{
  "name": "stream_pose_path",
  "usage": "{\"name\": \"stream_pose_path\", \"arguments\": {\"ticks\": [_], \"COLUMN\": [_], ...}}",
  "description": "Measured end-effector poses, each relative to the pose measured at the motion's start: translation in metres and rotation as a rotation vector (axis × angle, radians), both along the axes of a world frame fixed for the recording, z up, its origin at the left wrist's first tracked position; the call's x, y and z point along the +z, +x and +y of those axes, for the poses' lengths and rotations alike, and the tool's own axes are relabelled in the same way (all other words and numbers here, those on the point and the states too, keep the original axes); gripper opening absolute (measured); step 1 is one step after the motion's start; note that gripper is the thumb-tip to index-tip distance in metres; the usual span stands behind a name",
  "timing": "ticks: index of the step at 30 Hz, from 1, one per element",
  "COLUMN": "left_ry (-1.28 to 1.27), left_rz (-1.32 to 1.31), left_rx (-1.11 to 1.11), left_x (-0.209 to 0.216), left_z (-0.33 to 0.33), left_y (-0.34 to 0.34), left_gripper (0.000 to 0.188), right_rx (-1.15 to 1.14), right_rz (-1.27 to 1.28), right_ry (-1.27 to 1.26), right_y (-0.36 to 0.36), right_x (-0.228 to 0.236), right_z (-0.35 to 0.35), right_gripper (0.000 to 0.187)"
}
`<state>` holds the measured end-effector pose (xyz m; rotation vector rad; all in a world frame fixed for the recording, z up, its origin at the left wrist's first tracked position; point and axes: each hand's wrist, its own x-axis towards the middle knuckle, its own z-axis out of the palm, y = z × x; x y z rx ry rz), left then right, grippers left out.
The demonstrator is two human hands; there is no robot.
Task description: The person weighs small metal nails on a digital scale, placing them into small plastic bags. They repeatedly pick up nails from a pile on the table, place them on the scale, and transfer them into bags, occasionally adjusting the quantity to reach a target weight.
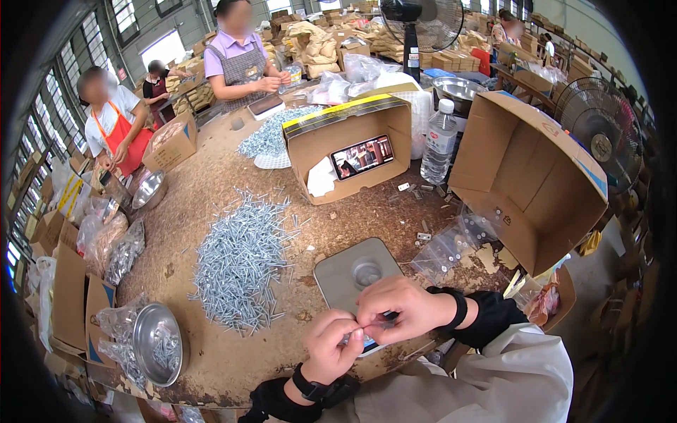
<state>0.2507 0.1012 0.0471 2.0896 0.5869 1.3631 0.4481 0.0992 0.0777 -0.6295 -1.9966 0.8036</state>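
Just over the near edge of a kitchen-type scale, my left hand and my right hand meet with their fingertips pinched together. Between them is what looks like a small clear plastic bag, mostly covered by the fingers. A small round metal cup sits on the scale's grey plate, right beyond my right hand. Left of the scale lies a big heap of silver screws. Dark sleeves cover both wrists.
A steel bowl with some screws stands at the near left. Beyond the scale, an open cardboard box holds a phone; a water bottle stands beside it. Another box tilts at right, near plastic bags. Co-workers stand across the table.
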Motion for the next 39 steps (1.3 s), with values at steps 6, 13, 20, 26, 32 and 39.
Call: {"name": "stream_pose_path", "arguments": {"ticks": [6,13,20,26,32,39], "left_ry": [-0.06,-0.257,-0.307,-0.31,-0.358,-0.245], "left_rz": [-0.073,-0.291,-0.392,-0.463,-0.573,-0.509], "left_rx": [-0.005,0.154,0.134,0.181,0.297,0.709], "left_x": [-0.001,0.0,-0.009,-0.009,-0.003,-0.008], "left_z": [-0.002,0.01,0.015,0.016,0.022,0.023], "left_y": [0.001,-0.008,-0.007,-0.003,-0.035,-0.128], "left_gripper": [0.012,0.02,0.015,0.017,0.013,0.015], "right_rx": [0.003,0.023,-0.075,-0.141,-0.204,-0.201], "right_rz": [0.073,0.148,0.206,0.196,0.213,0.187], "right_ry": [0.078,0.019,0.091,0.113,0.125,0.195], "right_y": [-0.004,0.006,0.008,0.011,0.015,0.014], "right_x": [-0.005,0.002,0.0,-0.002,-0.001,0.001], "right_z": [0.002,0.001,0.002,0.006,0.007,0.005], "right_gripper": [0.01,0.01,0.01,0.012,0.013,0.013]}}
